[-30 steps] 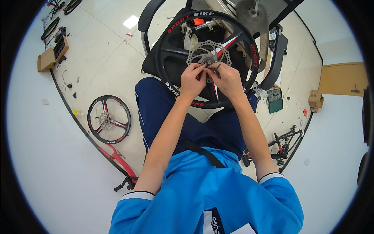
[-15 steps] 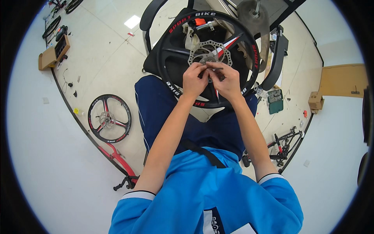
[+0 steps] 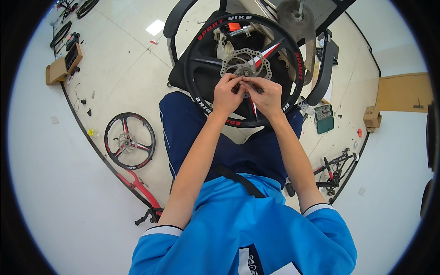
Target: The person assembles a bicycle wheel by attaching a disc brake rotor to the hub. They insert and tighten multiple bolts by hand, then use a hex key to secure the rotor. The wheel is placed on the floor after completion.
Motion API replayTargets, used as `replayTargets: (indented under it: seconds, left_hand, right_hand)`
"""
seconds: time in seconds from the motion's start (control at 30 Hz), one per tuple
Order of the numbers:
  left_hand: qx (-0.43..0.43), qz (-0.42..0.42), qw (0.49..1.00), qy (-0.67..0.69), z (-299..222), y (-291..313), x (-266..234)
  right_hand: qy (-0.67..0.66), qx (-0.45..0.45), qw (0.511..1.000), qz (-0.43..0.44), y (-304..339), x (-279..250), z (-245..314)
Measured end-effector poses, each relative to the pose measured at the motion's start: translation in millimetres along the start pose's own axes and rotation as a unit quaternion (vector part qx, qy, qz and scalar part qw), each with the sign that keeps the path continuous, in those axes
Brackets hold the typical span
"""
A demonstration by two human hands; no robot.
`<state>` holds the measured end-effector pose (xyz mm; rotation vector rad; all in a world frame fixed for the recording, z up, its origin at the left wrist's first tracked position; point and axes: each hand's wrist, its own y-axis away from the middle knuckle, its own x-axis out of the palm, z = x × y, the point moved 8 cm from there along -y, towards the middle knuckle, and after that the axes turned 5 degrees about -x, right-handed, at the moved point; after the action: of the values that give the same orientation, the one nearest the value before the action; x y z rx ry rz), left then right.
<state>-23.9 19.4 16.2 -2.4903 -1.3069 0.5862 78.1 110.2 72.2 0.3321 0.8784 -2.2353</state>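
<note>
A black three-spoke bicycle wheel (image 3: 189, 75) with red and white accents lies over a black chair seat in front of me. At its hub is a silver brake disc (image 3: 229, 60) with a wavy, perforated edge. My left hand (image 3: 228, 95) and my right hand (image 3: 267, 96) meet just on the near side of the hub. Both have thumb and fingers pinched together, tips nearly touching. Whatever small thing lies between them is hidden by the fingers.
The chair's black armrests (image 3: 325, 73) flank the wheel. To the left on the floor lie a second wheel (image 3: 153, 145) and a red frame part (image 3: 145, 192). On the right are a green case (image 3: 325, 125), a dark bike frame (image 3: 331, 170) and a cardboard box (image 3: 372, 118).
A thin dark piece that stuck out by my right fingers no longer shows. My right fingertips have drawn in slightly, leaving more of the hub visible.
</note>
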Motion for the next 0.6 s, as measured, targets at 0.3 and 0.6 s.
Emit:
replayTargets:
  seconds: [0.3,0.6]
  left_hand:
    - [-0.012,-0.057,0.998,-0.001,-5.7,4.2,-3.6]
    - [-0.015,-0.077,0.997,-0.013,-3.7,7.9,-1.3]
  right_hand:
    - [0.000,0.019,1.000,-0.009,-4.5,-1.8,1.6]
    - [0.012,0.010,1.000,-0.013,-4.6,0.2,2.3]
